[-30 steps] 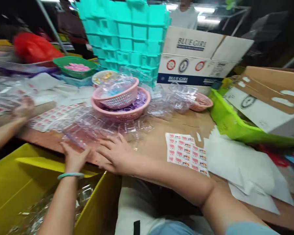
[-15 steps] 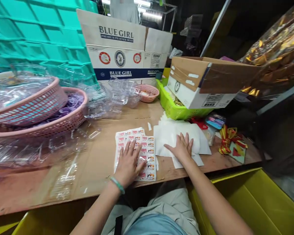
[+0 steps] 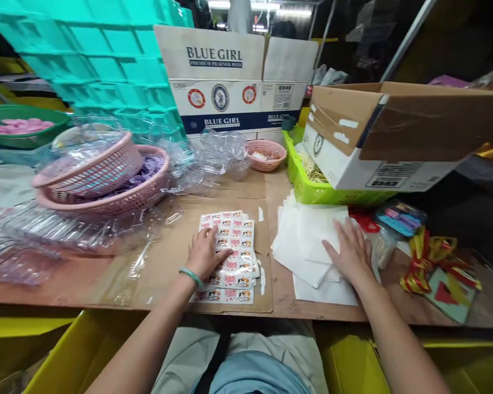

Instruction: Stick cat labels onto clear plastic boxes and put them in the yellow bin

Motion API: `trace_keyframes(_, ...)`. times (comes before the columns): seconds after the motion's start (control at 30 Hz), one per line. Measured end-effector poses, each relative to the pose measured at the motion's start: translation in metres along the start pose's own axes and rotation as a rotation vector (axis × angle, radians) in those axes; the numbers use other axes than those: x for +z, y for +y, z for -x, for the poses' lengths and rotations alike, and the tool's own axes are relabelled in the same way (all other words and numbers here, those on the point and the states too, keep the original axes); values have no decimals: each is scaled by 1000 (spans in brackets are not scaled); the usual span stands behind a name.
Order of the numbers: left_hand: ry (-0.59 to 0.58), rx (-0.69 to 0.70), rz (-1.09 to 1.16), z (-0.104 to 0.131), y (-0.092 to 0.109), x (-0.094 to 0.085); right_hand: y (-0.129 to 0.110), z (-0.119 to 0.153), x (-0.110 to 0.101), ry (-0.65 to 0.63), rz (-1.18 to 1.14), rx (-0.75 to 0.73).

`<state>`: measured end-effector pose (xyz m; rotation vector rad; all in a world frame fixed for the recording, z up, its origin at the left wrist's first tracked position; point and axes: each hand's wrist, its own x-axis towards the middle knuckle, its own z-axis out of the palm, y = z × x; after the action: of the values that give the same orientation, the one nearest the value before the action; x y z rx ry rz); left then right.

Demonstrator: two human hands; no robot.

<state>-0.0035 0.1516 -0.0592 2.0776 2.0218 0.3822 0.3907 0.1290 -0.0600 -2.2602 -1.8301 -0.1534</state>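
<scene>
Because the sticker sheets (image 3: 235, 268) are lying loose on the cardboard (image 3: 164, 268), the left hand (image 3: 203, 254), thumb apart from its fingers, is apparently steadying them, while the right hand (image 3: 353, 257), fingers spread, is probably keeping the white papers (image 3: 308, 251) alongside from sliding.
</scene>
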Motion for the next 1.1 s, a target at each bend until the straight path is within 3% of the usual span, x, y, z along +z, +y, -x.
trace_keyframes(0.07,-31,-40,-18,-1,-3,-7,-5,2,8,-6,38,-82)
trace_keyframes(0.13,-40,-67,-24,-2,-5,-13,-19,-3,12,174,48,-106)
trace_keyframes(0.2,-24,-69,-20,-4,-7,-16,-44,-16,9,392,-31,-195)
trace_keyframes(0.27,4,-54,3,-7,-9,-18,-84,-33,4,455,-190,-366)
trace_keyframes(0.37,-5,-59,93,-11,-15,-21,-167,-53,0,294,-426,-643)
trace_keyframes(0.43,-51,-82,173,-12,-21,-21,-228,-63,5,170,-480,-750)
trace_keyframes(0.57,-90,-131,343,-11,-37,-19,-325,-96,18,134,-403,-703)
trace_keyframes(0.67,-32,-180,496,-9,-49,-19,-360,-133,22,129,-347,-651)
trace_keyframes(0.77,11,-240,610,-4,-64,-20,-360,-158,20,84,-274,-641)
trace_keyframes(0.83,24,-273,690,1,-75,-20,-342,-157,16,66,-234,-654)
trace_keyframes(0.97,65,-265,737,12,-86,-18,-265,-109,7,9,-174,-697)
trace_keyframes(1.03,184,-178,594,11,-80,-19,-218,-74,8,-38,-135,-663)
trace_keyframes(1.1,337,-25,422,1,-63,-21,-176,-45,15,-127,-57,-515)
